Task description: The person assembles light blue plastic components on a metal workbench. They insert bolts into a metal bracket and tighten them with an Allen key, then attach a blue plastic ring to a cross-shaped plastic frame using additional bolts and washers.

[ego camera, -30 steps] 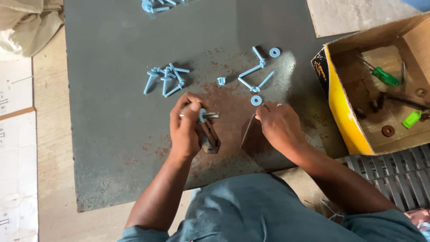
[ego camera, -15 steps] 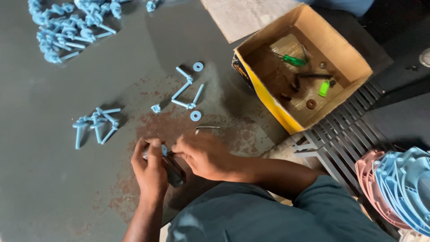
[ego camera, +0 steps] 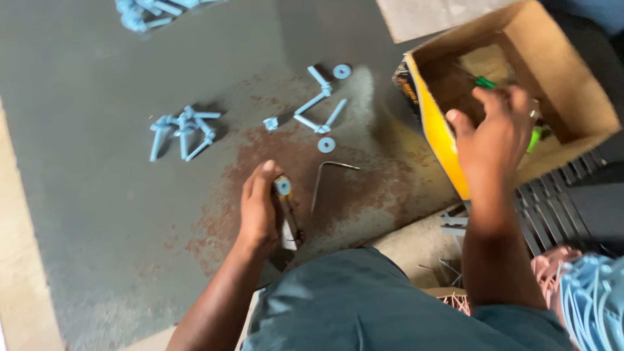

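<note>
My left hand (ego camera: 259,207) rests on the rusty grey metal sheet (ego camera: 97,214) and holds a small dark bracket (ego camera: 288,224) with a light blue bolt head (ego camera: 283,186) on top. An L-shaped metal key (ego camera: 327,177) lies loose just right of it. My right hand (ego camera: 495,133) hovers with fingers spread over the open cardboard box (ego camera: 588,84), holding nothing, close to a green-handled screwdriver (ego camera: 484,82) inside. Blue bolts (ego camera: 320,104) and two washers (ego camera: 326,144) lie ahead of my left hand.
A cluster of blue bolts (ego camera: 182,129) lies at the left, another pile (ego camera: 153,9) at the top edge. A dark slatted plastic crate (ego camera: 552,208) sits right of my lap, with light blue and pink plastic pieces (ego camera: 585,292) at the lower right.
My right hand has left the bracket, set down the L-shaped key and reached right over the box. The left hand stays on the bracket.
</note>
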